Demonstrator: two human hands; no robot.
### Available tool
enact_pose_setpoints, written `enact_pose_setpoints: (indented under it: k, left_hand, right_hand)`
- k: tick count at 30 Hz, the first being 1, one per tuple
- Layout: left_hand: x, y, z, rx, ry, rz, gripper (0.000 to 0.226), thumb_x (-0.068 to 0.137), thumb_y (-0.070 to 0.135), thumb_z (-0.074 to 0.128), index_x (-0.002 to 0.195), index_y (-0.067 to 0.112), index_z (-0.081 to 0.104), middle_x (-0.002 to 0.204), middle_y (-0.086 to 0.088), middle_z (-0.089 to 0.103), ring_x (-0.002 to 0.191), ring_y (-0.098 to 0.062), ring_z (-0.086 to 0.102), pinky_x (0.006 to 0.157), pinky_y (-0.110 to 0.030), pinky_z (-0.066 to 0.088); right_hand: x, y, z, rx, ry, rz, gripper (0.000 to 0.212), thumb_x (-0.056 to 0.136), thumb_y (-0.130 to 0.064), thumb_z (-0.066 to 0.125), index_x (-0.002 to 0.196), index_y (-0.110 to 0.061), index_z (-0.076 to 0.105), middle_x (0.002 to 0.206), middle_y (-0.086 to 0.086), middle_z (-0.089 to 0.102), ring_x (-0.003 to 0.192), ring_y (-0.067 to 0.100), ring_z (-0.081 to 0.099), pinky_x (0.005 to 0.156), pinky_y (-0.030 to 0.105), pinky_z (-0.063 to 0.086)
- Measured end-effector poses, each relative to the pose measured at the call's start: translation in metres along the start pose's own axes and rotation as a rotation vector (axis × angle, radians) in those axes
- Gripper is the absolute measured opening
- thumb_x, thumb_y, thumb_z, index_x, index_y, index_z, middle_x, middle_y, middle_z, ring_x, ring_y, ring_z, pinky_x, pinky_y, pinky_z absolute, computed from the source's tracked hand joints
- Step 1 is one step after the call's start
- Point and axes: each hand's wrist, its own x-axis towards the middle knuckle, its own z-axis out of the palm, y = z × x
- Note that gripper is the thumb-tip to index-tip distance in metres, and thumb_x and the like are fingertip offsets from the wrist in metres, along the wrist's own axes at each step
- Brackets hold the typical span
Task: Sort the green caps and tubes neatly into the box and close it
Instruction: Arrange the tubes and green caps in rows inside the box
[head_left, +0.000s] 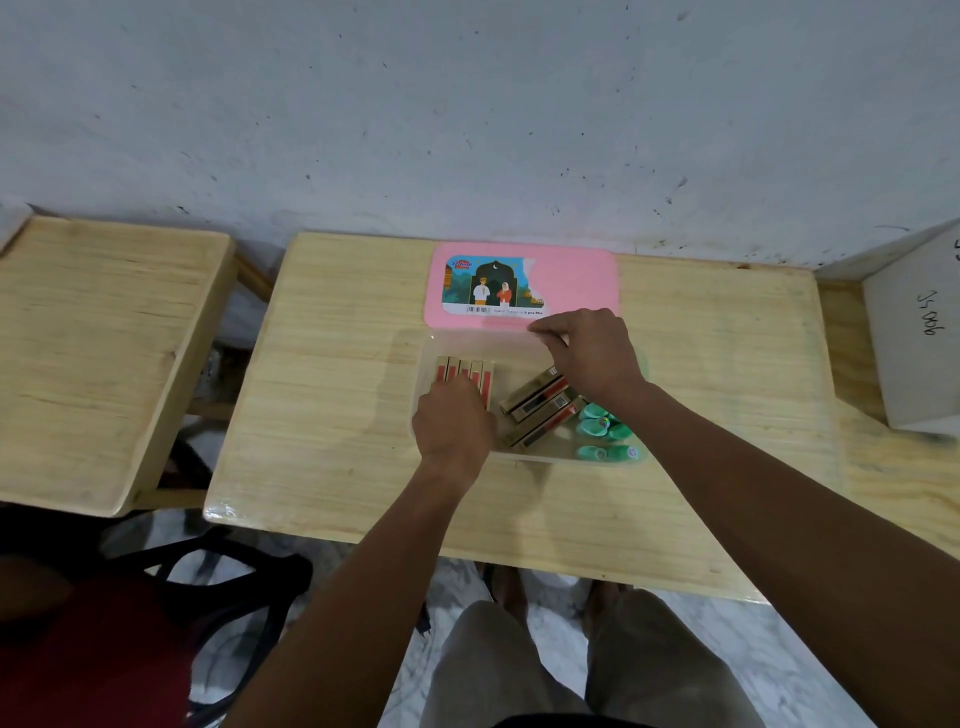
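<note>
A clear plastic box (423, 364) sits mid-table. At its left stands a neat row of gold-and-red tubes (470, 366). Three more tubes (535, 402) lie loose and slanted in the middle. Several green caps (597, 428) are heaped at the right end. My left hand (452, 423) rests on the near end of the tube row, fingers touching the tubes. My right hand (587, 353) hangs over the box's far side, its curled fingertips pinching at the far rim. The pink lid (576, 283) lies flat just behind the box.
The wooden table (337, 415) backs onto a grey wall. A second wooden table (98, 353) stands to the left with a gap between. A white carton (914, 332) sits at the right edge. A black chair (223, 577) is below left.
</note>
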Motion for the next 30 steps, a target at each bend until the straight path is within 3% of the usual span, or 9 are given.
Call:
enact_pose_setpoints:
  k: [6, 10, 14, 22, 30]
  left_hand:
    - [0.002, 0.002, -0.001, -0.130, -0.011, 0.028, 0.020, 0.077, 0.019, 0.068, 0.095, 0.022, 0.077, 0.094, -0.005, 0.071, 0.090, -0.029, 0.067, 0.076, -0.033, 0.056]
    - [0.007, 0.016, 0.002, -0.249, -0.012, 0.198, 0.018, 0.081, 0.016, 0.070, 0.096, 0.019, 0.078, 0.094, -0.002, 0.076, 0.090, -0.020, 0.070, 0.083, -0.032, 0.056]
    - [0.014, 0.027, 0.011, -0.114, -0.049, 0.305, 0.016, 0.083, 0.015, 0.061, 0.078, 0.019, 0.076, 0.077, -0.005, 0.073, 0.074, -0.026, 0.067, 0.062, -0.031, 0.053]
    - [0.027, 0.027, 0.018, -0.060, -0.104, 0.254, 0.023, 0.085, 0.025, 0.064, 0.106, 0.019, 0.072, 0.101, -0.005, 0.072, 0.095, -0.025, 0.067, 0.081, -0.040, 0.056]
    - [0.026, 0.024, 0.014, 0.088, -0.008, 0.333, 0.022, 0.081, 0.026, 0.062, 0.097, 0.021, 0.075, 0.090, -0.008, 0.072, 0.083, -0.027, 0.067, 0.071, -0.036, 0.057]
  right_hand:
    - [0.001, 0.001, -0.001, 0.033, -0.007, 0.019, 0.018, 0.092, -0.023, 0.062, 0.103, -0.024, 0.076, 0.104, -0.001, 0.075, 0.096, 0.021, 0.069, 0.081, 0.031, 0.052]
    - [0.006, 0.004, -0.007, 0.122, -0.068, 0.060, 0.017, 0.087, -0.017, 0.066, 0.099, -0.022, 0.077, 0.101, 0.000, 0.076, 0.095, 0.017, 0.070, 0.087, 0.033, 0.054]
    - [0.012, 0.009, -0.015, 0.194, -0.129, 0.066, 0.017, 0.083, -0.014, 0.070, 0.097, -0.019, 0.077, 0.098, 0.000, 0.076, 0.090, 0.012, 0.070, 0.090, 0.032, 0.054]
    - [0.014, 0.014, -0.014, 0.202, -0.150, 0.060, 0.017, 0.084, -0.015, 0.069, 0.097, -0.021, 0.077, 0.099, -0.002, 0.076, 0.093, 0.012, 0.069, 0.091, 0.030, 0.052]
    - [0.015, 0.018, -0.013, 0.211, -0.157, 0.052, 0.016, 0.085, -0.017, 0.069, 0.098, -0.022, 0.077, 0.100, -0.003, 0.076, 0.095, 0.013, 0.069, 0.094, 0.034, 0.052]
